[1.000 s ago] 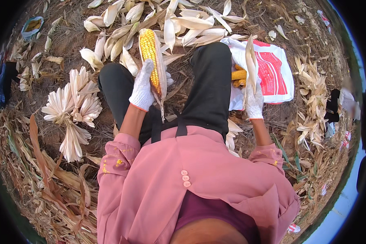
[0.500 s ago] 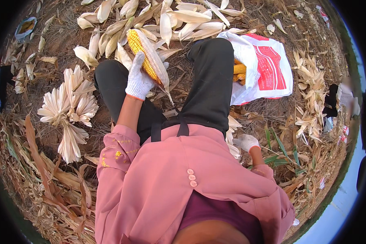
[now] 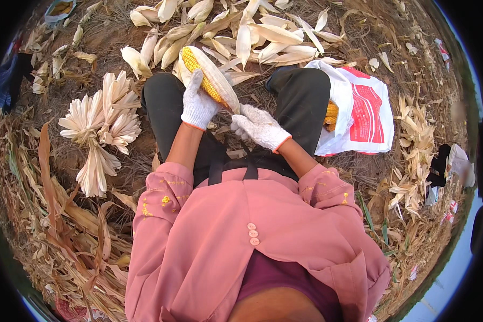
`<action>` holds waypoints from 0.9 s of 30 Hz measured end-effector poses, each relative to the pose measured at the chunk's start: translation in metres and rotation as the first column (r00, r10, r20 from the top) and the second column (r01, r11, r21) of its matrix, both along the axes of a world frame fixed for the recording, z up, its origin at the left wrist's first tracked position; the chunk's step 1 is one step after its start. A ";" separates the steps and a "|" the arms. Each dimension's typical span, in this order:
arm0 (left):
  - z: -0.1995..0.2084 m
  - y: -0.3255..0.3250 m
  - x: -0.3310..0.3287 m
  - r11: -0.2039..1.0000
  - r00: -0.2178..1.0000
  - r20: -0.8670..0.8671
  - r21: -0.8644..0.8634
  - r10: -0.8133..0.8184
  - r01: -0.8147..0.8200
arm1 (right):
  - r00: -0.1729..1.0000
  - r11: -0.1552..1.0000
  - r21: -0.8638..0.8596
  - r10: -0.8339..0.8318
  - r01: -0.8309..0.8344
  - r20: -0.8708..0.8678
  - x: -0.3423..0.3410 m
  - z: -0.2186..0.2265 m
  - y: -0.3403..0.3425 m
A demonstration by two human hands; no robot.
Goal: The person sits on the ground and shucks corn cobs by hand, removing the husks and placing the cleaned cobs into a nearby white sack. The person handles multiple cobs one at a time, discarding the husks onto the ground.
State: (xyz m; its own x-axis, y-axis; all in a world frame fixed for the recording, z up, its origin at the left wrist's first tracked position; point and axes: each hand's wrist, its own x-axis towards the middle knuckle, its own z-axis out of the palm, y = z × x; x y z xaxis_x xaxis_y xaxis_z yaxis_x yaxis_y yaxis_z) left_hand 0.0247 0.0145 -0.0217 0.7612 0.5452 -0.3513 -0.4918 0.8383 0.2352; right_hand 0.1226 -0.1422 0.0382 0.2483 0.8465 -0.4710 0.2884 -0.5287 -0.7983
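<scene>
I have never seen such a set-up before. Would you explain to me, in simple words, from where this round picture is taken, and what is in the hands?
There is no machine here: these are a person's own hands in pale gloves. A wide camera on the head looks down, so the edges bend.

The left hand holds an ear of yellow corn with pale husk along one side. The right hand is at its lower end; how firm that grip is, I cannot tell.

On the ground, loose husks lie ahead, a bunch at left, and a white-and-red sack with corn at right.
</scene>
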 end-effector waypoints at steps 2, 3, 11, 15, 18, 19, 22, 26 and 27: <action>0.002 0.001 -0.002 0.999 1.000 -0.005 -0.046 0.003 -0.004 | 0.943 0.995 -0.066 -0.090 0.073 -0.319 -0.001 -0.003 0.002; 0.001 0.001 -0.003 0.999 1.000 -0.015 -0.048 0.009 -0.009 | 0.981 1.000 -0.015 -0.013 0.010 -0.193 0.001 -0.003 0.002; 0.002 -0.004 -0.003 0.999 0.993 -0.116 -0.012 0.029 -0.030 | 0.625 0.875 0.141 0.210 -0.463 0.752 0.010 -0.013 0.002; -0.005 -0.002 -0.006 0.998 0.996 -0.093 0.057 0.011 -0.006 | 0.602 0.939 0.042 0.183 -0.340 0.777 0.043 -0.022 0.008; -0.001 -0.005 -0.007 0.997 0.997 -0.019 0.037 -0.071 0.071 | 0.552 0.929 0.126 0.095 -0.349 0.828 0.064 -0.027 0.015; 0.000 -0.004 -0.008 0.994 0.994 0.003 0.019 -0.106 0.106 | 0.525 0.940 0.063 0.131 -0.336 0.841 0.068 -0.014 0.021; 0.011 0.000 -0.011 0.968 0.967 0.054 0.040 -0.251 0.249 | 0.524 0.970 0.146 -0.023 -0.195 0.852 0.087 0.002 0.024; 0.009 -0.003 -0.019 0.903 0.889 -0.235 0.086 -0.393 0.422 | 0.494 0.902 0.399 -0.425 0.165 0.758 0.167 0.009 0.033; 0.015 -0.006 -0.021 0.865 0.873 -0.153 0.134 -0.464 0.484 | 0.462 0.852 0.463 -0.522 0.244 0.717 0.194 0.010 0.037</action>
State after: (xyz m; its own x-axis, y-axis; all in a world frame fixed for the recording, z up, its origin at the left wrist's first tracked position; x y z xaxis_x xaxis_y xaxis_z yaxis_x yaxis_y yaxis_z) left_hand 0.0037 0.0086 -0.0067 0.9031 0.1855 -0.3872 -0.0073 0.9084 0.4180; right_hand 0.3170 -0.1055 0.0483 0.7232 0.6096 0.3246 0.6845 -0.5702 -0.4542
